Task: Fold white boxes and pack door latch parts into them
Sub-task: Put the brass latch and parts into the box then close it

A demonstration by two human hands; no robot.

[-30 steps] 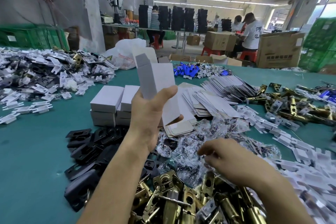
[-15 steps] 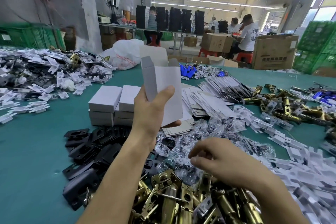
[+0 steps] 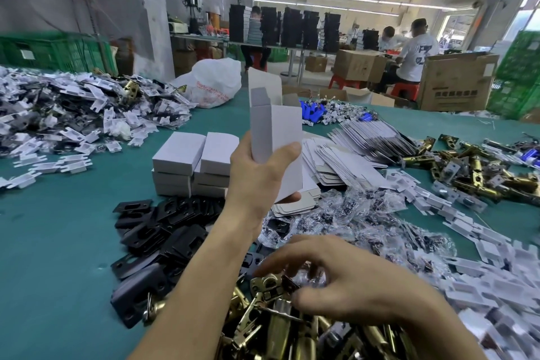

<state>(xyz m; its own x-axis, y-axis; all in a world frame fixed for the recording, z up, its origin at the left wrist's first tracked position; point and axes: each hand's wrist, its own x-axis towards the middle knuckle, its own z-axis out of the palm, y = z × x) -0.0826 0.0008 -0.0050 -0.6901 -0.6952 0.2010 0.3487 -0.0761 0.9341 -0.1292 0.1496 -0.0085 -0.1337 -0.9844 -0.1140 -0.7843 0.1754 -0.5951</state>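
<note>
- Step in hand: filling an erected box. The left hand (image 3: 257, 175) wraps its grip round the lower half of one white box (image 3: 276, 126), upright at frame centre, top flaps open.
- The right hand (image 3: 344, 280), lower centre, curls its fingers over a brass latch (image 3: 267, 282) in the latch heap (image 3: 277, 327). Whether that grip has closed cannot be told.
- Next move, by judgement: lift one latch clear of its tangled neighbours and feed it end-first through the open top.
- Count: one box in hand; six closed boxes (image 3: 178, 152) stacked left of centre in two columns of three; flat blanks (image 3: 336, 158), black plates (image 3: 163, 231) and screw bags (image 3: 350, 213) on the teal surface (image 3: 58, 242) are beyond counting.
</note>
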